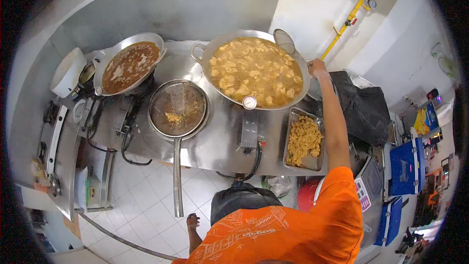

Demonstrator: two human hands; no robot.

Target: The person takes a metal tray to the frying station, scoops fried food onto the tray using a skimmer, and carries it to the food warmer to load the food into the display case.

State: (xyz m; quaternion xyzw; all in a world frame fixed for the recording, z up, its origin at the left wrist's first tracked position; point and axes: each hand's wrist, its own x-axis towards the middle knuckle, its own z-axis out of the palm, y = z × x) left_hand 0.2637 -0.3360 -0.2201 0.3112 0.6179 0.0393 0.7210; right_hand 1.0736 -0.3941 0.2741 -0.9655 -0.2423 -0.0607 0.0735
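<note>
My right hand (318, 67) is closed at the right rim of a large wok (207, 71), its fingers round what looks like the handle of a wire skimmer (284, 40). The mesh head of the skimmer leans over the wok's edge. Many pale golden fried pieces (254, 68) float in the oil. My left hand (193, 221) hangs low over the floor, fingers loosely bent and nothing in it. Close by is the handle end of a big round strainer (178, 102), which rests on a pot and holds some crumbs. A dial thermometer (249, 102) sits at the wok's front rim.
A metal tray of fried pieces (304, 142) stands right of the wok. A second wok with brown oil (132, 67) and a white pot (68, 73) are at the left. Black sheeting (361, 107) lies at the right, near a yellow gas pipe (349, 19) and blue coolers (406, 168).
</note>
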